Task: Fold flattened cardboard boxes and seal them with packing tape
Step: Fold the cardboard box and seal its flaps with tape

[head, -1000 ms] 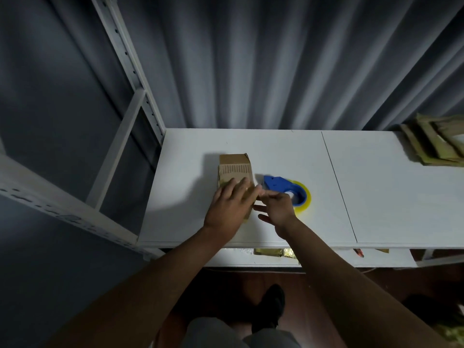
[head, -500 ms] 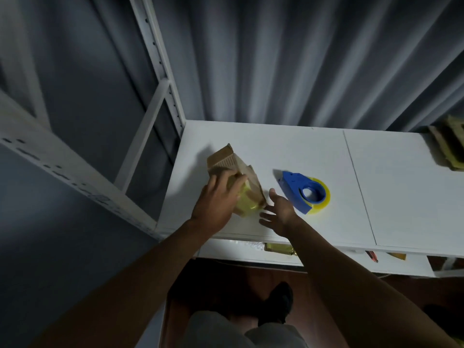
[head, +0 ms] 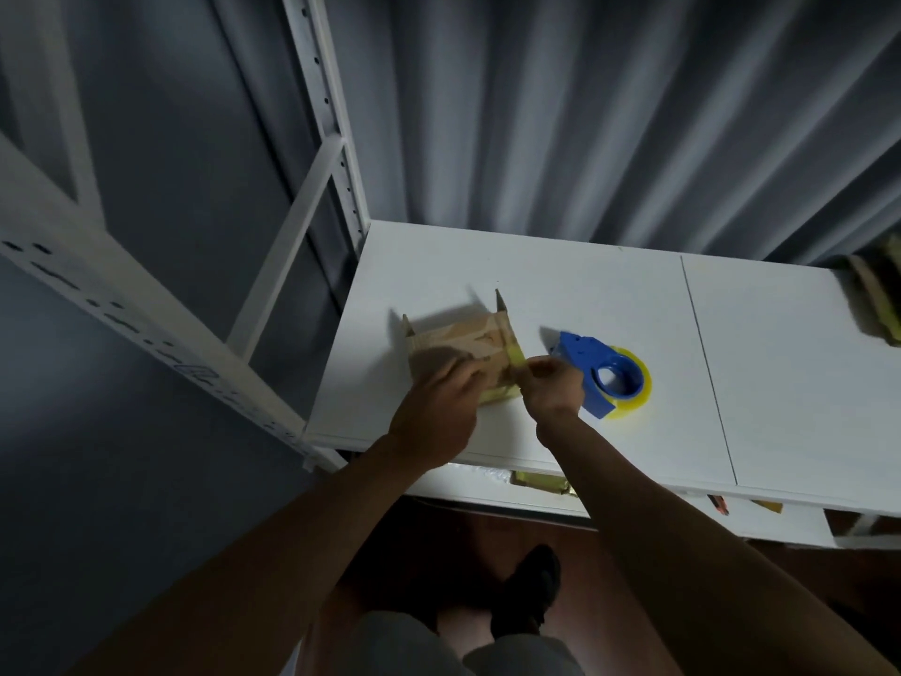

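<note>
Two hands grip the small brown cardboard box (head: pixel 463 353); yellowish tape on its near end.

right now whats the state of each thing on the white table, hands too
small brown cardboard box: lying on the white table, flaps at its far end open, yellowish tape on its near end
blue tape dispenser with yellow roll: flat on the table, untouched
left hand: holding the box
right hand: pinching the box's right edge
flattened cardboard stack: far right, untouched

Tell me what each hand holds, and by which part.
Left hand holds the box down by its near side. Right hand pinches the yellow tape at the box's right edge.
</note>
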